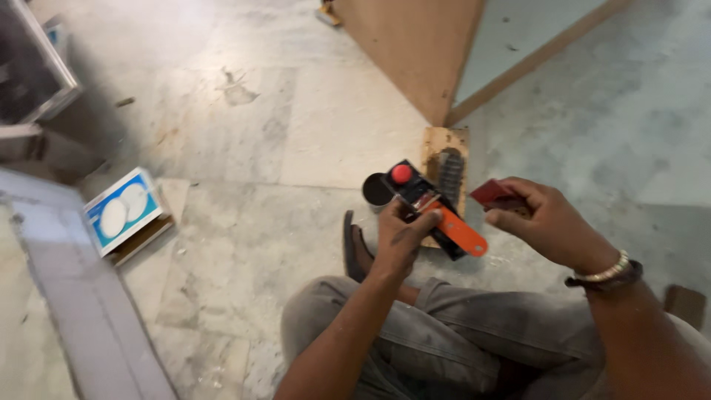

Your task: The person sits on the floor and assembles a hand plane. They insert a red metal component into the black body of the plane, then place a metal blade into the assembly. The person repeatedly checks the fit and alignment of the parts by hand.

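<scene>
Looking down from my head, I sit on the marble floor (244, 133) with my knees drawn up in grey trousers (444, 326). My left hand (400, 237) is closed around a small black and orange tool (437, 215), gripping it near its middle, so that the orange end sticks out to the right below my thumb and the black end with a round red knob (401, 173) points away from me. My right hand (544, 222) is curled shut on a small dark red piece (495, 194), pinched between thumb and fingers just to the right of the tool and not touching it. A metal bracelet (609, 270) sits on that wrist. Just behind the tool a small dark cup (374, 191) stands on the floor, and beside it lies a short wooden block (446, 159) with a dark ridged thing on top of it. A dark sandal (354, 248) shows on my foot below my left hand. Beyond the block a large brown board (415, 44) lies on the floor. Well off to the left, a blue and white box (122, 210) rests on the floor near a grey ledge (81, 296).
</scene>
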